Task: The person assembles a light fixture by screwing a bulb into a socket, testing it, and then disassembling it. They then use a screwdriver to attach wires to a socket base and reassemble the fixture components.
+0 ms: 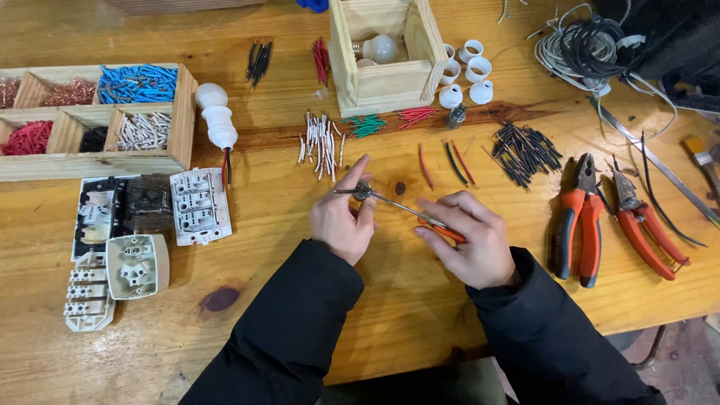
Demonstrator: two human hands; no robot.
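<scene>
My left hand pinches a small metal lamp-holder part with a short wire sticking out to the left. My right hand grips an orange-handled screwdriver; its thin shaft runs up-left and its tip meets the metal part. Both hands hover just above the wooden workbench near its middle. Both arms wear black sleeves.
Two orange-handled pliers lie at right. Cut wire pieces in white, black, red and green lie ahead. A wooden box holding a bulb, white lamp holders, a sorted tray, switch parts and coiled cable surround.
</scene>
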